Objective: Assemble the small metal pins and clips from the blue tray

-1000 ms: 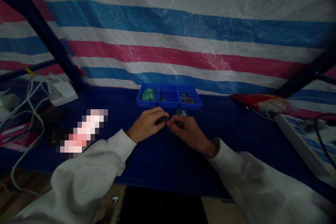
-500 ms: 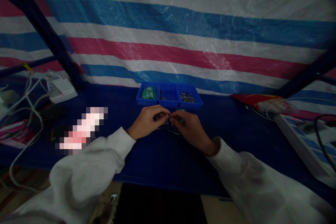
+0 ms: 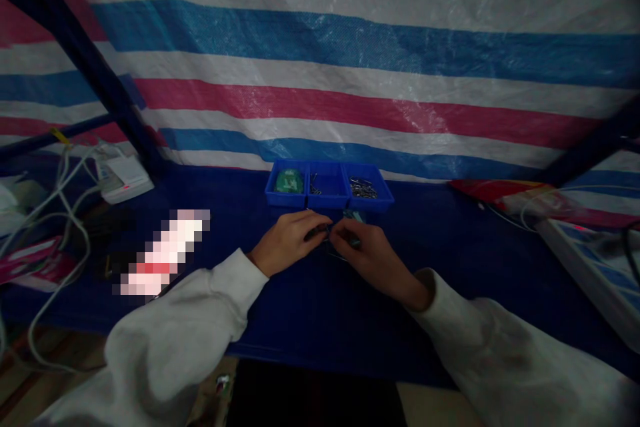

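Observation:
My left hand (image 3: 290,240) and my right hand (image 3: 373,250) meet over the blue tabletop, thumbs and fingers pinched close together. Between the fingertips is a small metal piece, mostly covered by the fingers and too dark to make out in detail. A thin shiny metal strand (image 3: 338,255) shows just below them. Behind the hands stands a blue tray (image 3: 327,203) with three compartments. Its left one holds a green wrapped bundle (image 3: 289,181), the middle one a few thin metal pieces (image 3: 315,184), the right one a pile of small metal parts (image 3: 363,188).
A bluish item (image 3: 355,215) lies partly behind my right hand. White cables (image 3: 67,213) and a white box (image 3: 123,177) are at the left, near a blurred-out patch (image 3: 167,250). A red packet (image 3: 495,191) and a white-edged case (image 3: 585,280) lie at the right.
The whole view has shifted slightly, so everything sits a little lower and further right. My fingers have shifted slightly, and less of the thin metal shows beneath them.

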Available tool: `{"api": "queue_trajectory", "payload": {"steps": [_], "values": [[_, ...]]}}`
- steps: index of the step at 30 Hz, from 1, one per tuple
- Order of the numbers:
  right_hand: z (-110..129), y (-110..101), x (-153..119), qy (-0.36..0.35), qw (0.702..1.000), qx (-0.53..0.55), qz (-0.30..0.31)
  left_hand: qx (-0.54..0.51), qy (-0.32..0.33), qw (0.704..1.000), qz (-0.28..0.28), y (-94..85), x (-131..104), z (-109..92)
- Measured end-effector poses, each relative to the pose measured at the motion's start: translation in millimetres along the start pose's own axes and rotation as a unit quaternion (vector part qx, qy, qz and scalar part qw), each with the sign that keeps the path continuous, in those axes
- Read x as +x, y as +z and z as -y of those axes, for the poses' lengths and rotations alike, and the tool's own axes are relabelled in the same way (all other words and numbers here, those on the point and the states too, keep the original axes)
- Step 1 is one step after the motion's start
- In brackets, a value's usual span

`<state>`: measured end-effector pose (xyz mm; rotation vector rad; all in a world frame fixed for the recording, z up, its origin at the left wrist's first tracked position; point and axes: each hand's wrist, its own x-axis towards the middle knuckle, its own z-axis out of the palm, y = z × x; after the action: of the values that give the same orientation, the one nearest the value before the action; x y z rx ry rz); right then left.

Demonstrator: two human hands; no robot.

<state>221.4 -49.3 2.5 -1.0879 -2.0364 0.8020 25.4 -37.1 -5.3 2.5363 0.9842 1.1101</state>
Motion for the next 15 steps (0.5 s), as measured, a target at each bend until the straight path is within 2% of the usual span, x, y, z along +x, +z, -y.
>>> {"api": "queue_trajectory", "payload": {"steps": [3,6,8,11,15], "values": [[4,-1,-1,0.005,0.999,0.051,0.01,0.004,-0.005,1.0,-0.006,-0.9,0,0],[3,-2,-1,0.014,0.995,0.099,-0.016,-0.004,-0.005,1.0,-0.014,-1.7,1,-1],[0,-1,-1,0.015,0.993,0.114,-0.03,-0.029,-0.027,0.998,-0.039,-2.0,3,-2],[-6,3,1,0.028,0.994,0.098,-0.032,-0.084,-0.079,0.99,-0.083,-2.1,6,-5],[-10,5,3,0.028,0.998,0.048,-0.036,-0.139,-0.132,0.978,-0.076,-0.7,7,-6]]}}
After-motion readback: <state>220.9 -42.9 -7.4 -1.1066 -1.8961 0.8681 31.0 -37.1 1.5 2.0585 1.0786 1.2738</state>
